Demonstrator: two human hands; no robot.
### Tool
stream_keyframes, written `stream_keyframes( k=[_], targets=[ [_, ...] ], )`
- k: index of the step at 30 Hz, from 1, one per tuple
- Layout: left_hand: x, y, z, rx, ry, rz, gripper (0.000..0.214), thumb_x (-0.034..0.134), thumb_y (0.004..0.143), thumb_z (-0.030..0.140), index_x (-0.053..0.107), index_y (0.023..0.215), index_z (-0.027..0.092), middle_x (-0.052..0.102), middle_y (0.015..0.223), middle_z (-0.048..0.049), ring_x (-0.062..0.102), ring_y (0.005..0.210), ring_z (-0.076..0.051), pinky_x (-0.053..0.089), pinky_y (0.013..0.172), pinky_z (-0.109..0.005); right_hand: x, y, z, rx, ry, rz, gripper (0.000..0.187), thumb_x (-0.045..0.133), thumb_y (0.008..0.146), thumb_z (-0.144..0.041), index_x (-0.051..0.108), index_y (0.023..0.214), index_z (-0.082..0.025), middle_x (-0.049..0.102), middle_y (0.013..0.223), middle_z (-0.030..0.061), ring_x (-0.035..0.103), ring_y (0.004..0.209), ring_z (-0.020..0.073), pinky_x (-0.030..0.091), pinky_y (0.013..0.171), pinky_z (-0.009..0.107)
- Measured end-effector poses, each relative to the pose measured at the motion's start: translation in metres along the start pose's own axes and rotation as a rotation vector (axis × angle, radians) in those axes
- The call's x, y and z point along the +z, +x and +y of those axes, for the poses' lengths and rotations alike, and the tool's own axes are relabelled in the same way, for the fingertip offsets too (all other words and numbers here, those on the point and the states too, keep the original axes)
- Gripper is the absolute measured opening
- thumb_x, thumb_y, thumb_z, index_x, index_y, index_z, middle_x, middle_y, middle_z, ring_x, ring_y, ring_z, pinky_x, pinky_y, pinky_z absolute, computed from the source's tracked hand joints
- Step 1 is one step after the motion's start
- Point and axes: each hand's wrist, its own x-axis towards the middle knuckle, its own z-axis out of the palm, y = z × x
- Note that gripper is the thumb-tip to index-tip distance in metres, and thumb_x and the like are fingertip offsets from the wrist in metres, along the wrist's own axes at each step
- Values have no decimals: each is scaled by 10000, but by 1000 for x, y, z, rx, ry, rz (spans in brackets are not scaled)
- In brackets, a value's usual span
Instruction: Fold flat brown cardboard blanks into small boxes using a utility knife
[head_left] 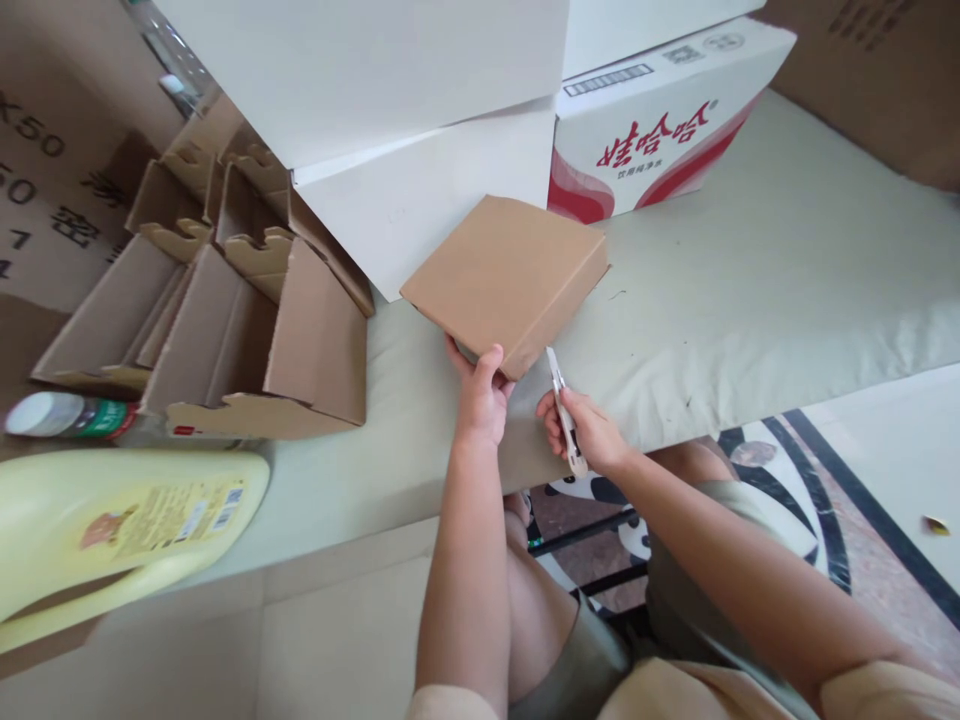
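A flat brown cardboard box (506, 275) is tilted above the cloth-covered surface in front of me. My left hand (484, 395) grips its near corner, thumb on the side edge and fingers underneath, partly hidden by the box. In my right hand (589, 430) is a utility knife (566, 420) with a pale handle, its blade extended and pointing up and away. The blade tip is close to the box's near right side; a small gap seems to separate them.
White boxes (435, 190) stand behind, beside a red-and-white carton (667, 130). Open cardboard dividers (315, 340) are at left, near a bottle with a white cap (67, 413) and a large yellow jug (142, 530). Pale cloth (750, 300) covers the surface, whose front edge drops toward my knees.
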Motion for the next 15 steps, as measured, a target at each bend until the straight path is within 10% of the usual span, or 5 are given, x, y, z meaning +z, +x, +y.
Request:
stream_keyframes(
  k=[15],
  targets=[
    [-7,9,-3,-26,-6,-5,901,725,734,336,229,1472,481,566,1345,-24,578,1196,-265,519,870,-401,0,-2,-1,-1,32,-2,540,546,748,-731,559,809,-195,462,571,-46,457,415,92,334,321,198]
  ],
)
